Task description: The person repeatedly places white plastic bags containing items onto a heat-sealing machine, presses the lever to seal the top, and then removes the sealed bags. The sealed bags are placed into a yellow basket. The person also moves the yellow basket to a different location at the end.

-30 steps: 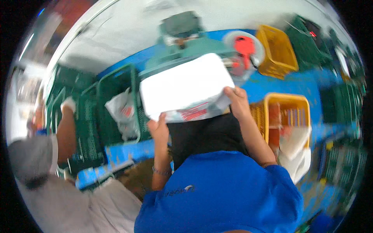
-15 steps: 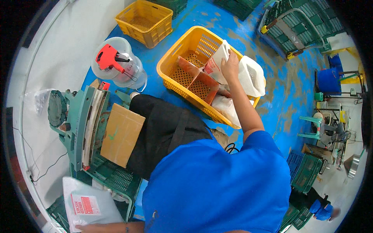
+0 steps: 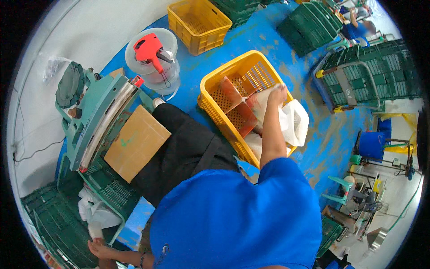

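Observation:
My right hand [image 3: 278, 95] is closed on the top of a white plastic bag [image 3: 262, 101] with red print, inside a yellow slatted crate [image 3: 215, 117]. Reddish-orange dividers [image 3: 230, 93] split part of that crate. Another white bag [image 3: 294, 120] hangs over its right side, and my forearm hides some of the contents. At the lower left, my left hand [image 3: 101, 249] has its fingers apart beside a green crate [image 3: 53, 224]. Just above the fingers is a small whitish piece [image 3: 95, 230]; whether they touch it is unclear. Crumpled white plastic [image 3: 101, 211] lies close by.
A red handheld tape tool [image 3: 148, 48] rests on a clear lidded bucket [image 3: 152, 74]. Left of my legs stand a teal machine [image 3: 96, 119] and a cardboard piece [image 3: 138, 142]. Another yellow crate [image 3: 201, 33] and a trolley of green crates [image 3: 371, 76] stand farther off.
The flat white bag with red print has left my left hand, which has moved lower right relative to the crates. My right hand stays on its bag, now lower in the crate. The view has turned.

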The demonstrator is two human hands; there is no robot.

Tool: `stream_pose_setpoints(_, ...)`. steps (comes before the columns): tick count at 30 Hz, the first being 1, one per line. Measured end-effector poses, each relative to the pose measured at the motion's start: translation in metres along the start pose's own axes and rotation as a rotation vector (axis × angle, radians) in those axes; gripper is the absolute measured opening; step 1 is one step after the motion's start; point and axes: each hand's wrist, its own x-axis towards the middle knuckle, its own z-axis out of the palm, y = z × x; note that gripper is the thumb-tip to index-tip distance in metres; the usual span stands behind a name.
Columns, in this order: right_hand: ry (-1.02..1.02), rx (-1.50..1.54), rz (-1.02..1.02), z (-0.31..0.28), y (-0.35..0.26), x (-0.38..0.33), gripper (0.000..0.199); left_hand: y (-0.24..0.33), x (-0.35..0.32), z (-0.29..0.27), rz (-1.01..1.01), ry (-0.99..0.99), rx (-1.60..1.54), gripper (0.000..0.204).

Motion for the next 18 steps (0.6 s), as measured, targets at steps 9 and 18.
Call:
stream_pose_setpoints(9,-0.056,0.072,-0.532,-0.138,-0.133,0.0,0.013,0.147,-0.054,0.105,0.273,-0.356,-0.265,0.028)
stream_pose_setpoints(18,-0.163,0.445,-0.926,-0.23,-0.357,0.021,0.009,0.436,-0.183,0.161,0.956,-1.171,-1.141,0.022)
